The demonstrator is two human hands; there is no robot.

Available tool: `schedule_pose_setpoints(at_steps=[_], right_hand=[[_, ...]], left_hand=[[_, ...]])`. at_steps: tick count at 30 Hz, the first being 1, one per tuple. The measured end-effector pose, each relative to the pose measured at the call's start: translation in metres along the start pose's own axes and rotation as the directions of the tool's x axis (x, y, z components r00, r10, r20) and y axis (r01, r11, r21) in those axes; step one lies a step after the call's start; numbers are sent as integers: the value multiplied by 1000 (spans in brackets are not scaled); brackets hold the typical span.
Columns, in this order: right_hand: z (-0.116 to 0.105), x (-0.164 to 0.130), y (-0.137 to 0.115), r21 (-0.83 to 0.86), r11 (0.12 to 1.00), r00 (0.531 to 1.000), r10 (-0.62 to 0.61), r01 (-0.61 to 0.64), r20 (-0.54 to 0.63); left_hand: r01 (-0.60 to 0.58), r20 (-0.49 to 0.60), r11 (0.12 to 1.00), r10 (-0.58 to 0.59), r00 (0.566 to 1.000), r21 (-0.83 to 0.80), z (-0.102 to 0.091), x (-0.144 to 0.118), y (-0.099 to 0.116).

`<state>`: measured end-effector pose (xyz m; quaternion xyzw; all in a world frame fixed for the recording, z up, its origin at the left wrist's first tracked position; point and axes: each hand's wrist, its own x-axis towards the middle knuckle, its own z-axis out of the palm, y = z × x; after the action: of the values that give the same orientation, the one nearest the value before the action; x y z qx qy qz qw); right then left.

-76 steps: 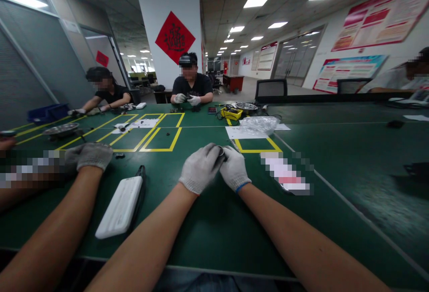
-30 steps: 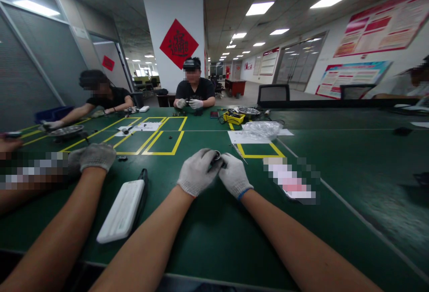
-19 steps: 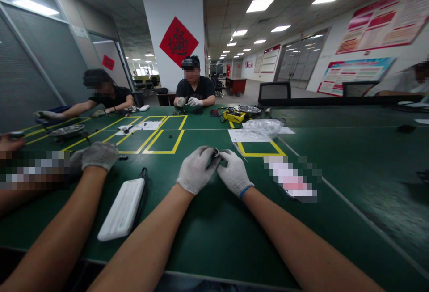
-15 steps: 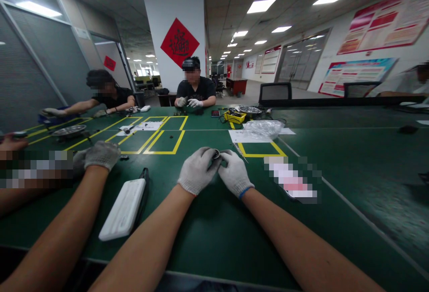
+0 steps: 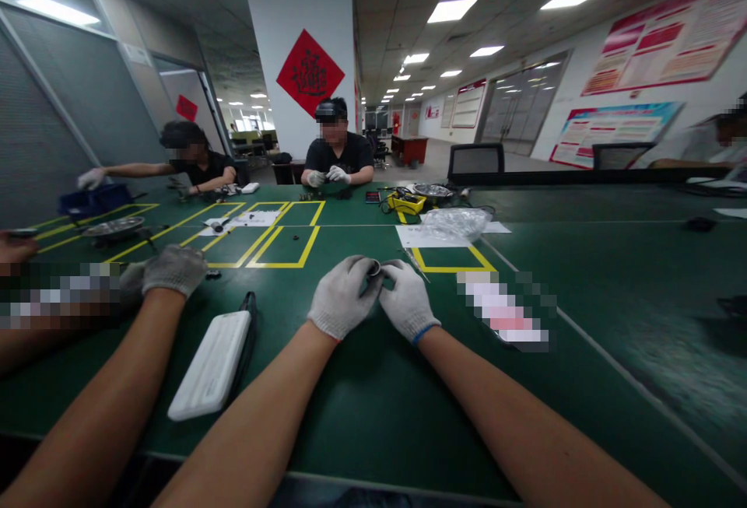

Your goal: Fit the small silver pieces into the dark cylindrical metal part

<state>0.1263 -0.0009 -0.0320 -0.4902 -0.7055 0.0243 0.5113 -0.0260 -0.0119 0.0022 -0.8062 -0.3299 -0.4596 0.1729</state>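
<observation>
Both my hands wear white knit gloves and meet over the green table. My left hand is closed around a small round part with a metallic rim, mostly hidden by the fingers. Against that part's right side, my right hand has its thumb and fingers pinched together. Whether a second piece sits between those right fingertips cannot be made out. Beyond my right hand lie metal tweezers, close to a yellow taped rectangle.
Left of my arm is a white power bank with a black cable. A neighbour's gloved hand works at far left. A blurred-out flat object lies right; plastic wrap and a yellow tray are farther back. Two people sit opposite.
My hands keep nearly the same hold on the round part. At the far left, a co-worker's outstretched hand has risen above the blue bin. The view has shifted slightly.
</observation>
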Motion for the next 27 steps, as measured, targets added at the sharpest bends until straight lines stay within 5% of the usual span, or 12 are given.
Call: schedule_pose_setpoints(at_steps=[27], right_hand=[[-1,1,0,-59,997,999,42,-43,-8]], left_hand=[[6,2,997,-6,1000,-72,1,-2,-1]])
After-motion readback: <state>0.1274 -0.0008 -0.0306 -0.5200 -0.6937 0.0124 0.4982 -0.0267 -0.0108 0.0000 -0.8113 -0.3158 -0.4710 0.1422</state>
